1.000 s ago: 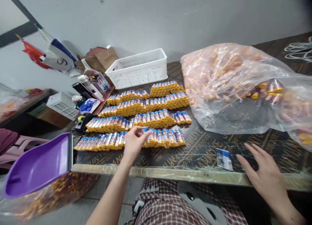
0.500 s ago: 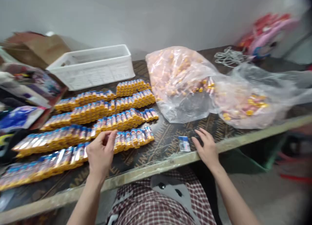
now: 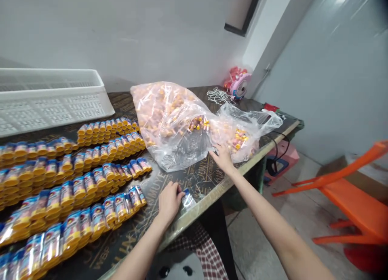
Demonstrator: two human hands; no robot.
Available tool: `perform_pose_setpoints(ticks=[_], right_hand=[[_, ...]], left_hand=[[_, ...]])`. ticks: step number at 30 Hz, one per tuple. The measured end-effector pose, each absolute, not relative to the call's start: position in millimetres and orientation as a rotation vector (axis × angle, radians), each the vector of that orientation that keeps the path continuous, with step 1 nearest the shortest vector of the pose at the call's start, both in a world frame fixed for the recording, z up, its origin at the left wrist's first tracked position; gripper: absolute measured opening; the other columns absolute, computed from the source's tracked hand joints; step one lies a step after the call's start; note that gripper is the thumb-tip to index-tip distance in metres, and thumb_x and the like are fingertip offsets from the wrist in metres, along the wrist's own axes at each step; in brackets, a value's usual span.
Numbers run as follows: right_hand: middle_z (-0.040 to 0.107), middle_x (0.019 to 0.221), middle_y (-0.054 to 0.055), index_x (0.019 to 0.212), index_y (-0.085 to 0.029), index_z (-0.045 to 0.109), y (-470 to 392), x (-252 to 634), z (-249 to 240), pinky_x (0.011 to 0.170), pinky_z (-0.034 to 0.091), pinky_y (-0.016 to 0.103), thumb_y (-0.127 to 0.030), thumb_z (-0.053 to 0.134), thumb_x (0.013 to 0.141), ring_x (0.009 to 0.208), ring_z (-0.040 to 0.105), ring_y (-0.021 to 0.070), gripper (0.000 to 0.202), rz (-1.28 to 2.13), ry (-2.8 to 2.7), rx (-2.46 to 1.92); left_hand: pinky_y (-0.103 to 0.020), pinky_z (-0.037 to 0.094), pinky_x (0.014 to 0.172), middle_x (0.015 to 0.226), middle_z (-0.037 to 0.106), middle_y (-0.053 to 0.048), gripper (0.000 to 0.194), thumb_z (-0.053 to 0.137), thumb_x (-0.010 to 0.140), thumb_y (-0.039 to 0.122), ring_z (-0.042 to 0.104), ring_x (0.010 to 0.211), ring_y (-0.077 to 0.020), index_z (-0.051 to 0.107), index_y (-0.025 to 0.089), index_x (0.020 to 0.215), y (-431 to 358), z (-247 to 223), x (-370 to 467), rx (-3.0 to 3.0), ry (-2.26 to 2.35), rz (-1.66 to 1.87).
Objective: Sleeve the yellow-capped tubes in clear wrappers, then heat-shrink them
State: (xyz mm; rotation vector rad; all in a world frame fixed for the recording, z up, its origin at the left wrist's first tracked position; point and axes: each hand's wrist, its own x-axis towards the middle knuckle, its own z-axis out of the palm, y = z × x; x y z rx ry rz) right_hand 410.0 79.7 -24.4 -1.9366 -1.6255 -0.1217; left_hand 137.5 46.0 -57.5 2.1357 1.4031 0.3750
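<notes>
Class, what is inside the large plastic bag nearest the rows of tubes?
Through the plastic bag, many small pieces with yellow parts show hazily. Those deeper in the heap are covered and cannot be seen.

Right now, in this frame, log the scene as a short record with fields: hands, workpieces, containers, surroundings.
Left hand: at the edge of a small packet; grip unclear
Right hand: fingers spread, by the front edge of the clear bagging
Tubes: blue-and-yellow, in stacked rows on the dark table
Bagging contents: many small yellow-ended pieces
Crate: white, behind the rows
Table's far end: white cord, pink fan
Floor: orange chair, right side
</notes>
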Motion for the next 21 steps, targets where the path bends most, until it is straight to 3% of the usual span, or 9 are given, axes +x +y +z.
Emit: perform_pose_setpoints(ticks=[6, 13, 16, 21], right_hand=[[0.055, 0.124, 0.015, 0.109, -0.016, 0.063, 165, 426, -30, 0.099, 0.034, 0.043, -0.033, 0.059, 0.079, 0.119, 0.045, 0.0286, 0.035, -0.047, -1.758, -2.106], [0.037, 0.142, 0.014, 0.13, -0.019, 0.045, 257, 429, -35, 0.103, 0.028, 0.046, -0.037, 0.059, 0.081, 0.129, 0.032, 0.0299, 0.054, -0.092, -1.714, -2.315], [0.042, 0.136, 0.013, 0.128, -0.018, 0.045, 287, 439, -31, 0.097, 0.036, 0.049, -0.036, 0.055, 0.086, 0.122, 0.042, 0.0285, 0.046, -0.176, -1.617, -2.407], [0.055, 0.118, 0.009, 0.117, -0.016, 0.053, 325, 453, -25, 0.084, 0.049, 0.041, -0.033, 0.054, 0.089, 0.101, 0.058, 0.0207, 0.033, -0.19, -1.619, -2.479]], left_hand=[[-0.022, 0.031, 0.064, 0.07, 0.061, 0.0, 0.009, 0.059, 0.078, 0.021, 0.054, 0.069, -0.013, 0.057, 0.017, 0.07, 46, -66, 135, 1.973, 1.338, 0.476], [-0.022, 0.03, 0.063, 0.072, 0.064, 0.0, 0.009, 0.059, 0.077, 0.021, 0.056, 0.07, -0.0137, 0.059, 0.018, 0.069, 55, -66, 137, 1.921, 1.302, 0.391], [-0.022, 0.03, 0.064, 0.072, 0.064, 0.001, 0.008, 0.059, 0.076, 0.021, 0.056, 0.07, -0.0135, 0.059, 0.019, 0.069, 58, -63, 140, 1.883, 1.317, 0.347], [-0.022, 0.031, 0.064, 0.072, 0.063, 0.001, 0.008, 0.057, 0.076, 0.019, 0.057, 0.071, -0.0132, 0.058, 0.019, 0.068, 58, -63, 142, 1.812, 1.319, 0.329]])
